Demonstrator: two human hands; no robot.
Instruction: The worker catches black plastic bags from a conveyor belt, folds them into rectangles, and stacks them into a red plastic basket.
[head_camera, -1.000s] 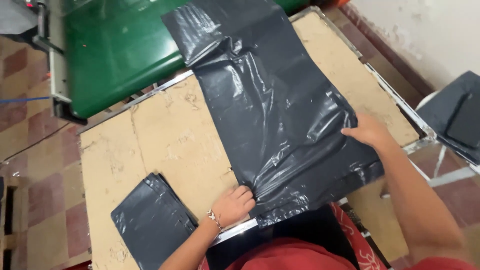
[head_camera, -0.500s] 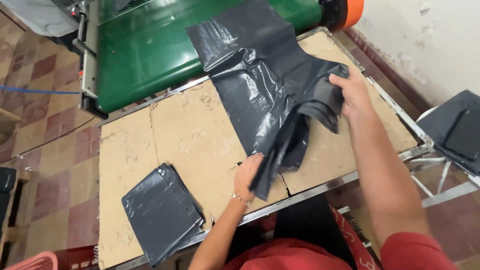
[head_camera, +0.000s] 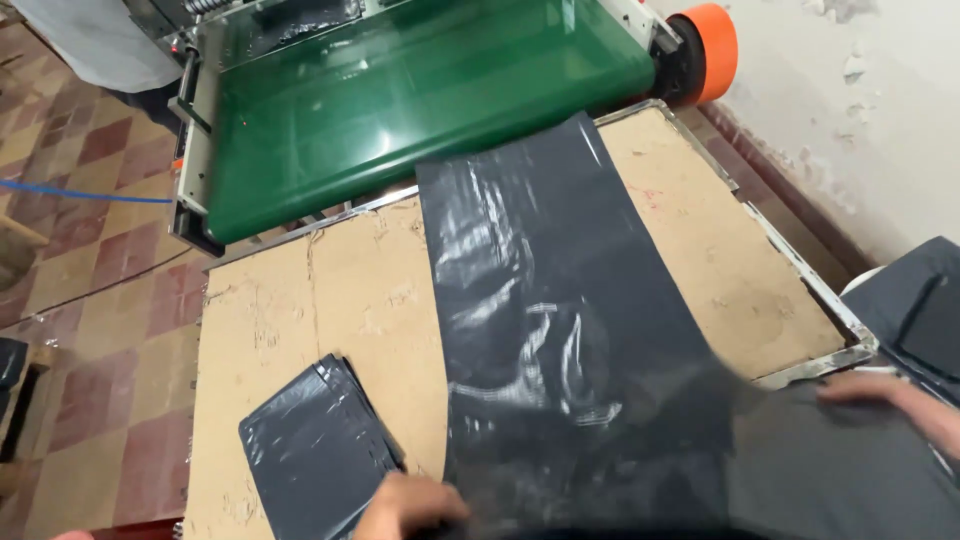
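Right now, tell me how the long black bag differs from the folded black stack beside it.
The long bag lies spread flat in one glossy sheet from the green conveyor towards the table's near edge; the folded stack is a small, thick, layered packet. Both hands, left hand and right hand, are at the long bag's near end; the stack lies untouched. Both are shiny black plastic on the table.

black plastic bag (head_camera: 560, 330) | glossy, wrinkled | spread flat, lengthwise on table

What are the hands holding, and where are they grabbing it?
Both hands are on the long black plastic bag at its near end: the left hand at its near-left corner, the right hand at its blurred right edge. The exact grip is unclear.
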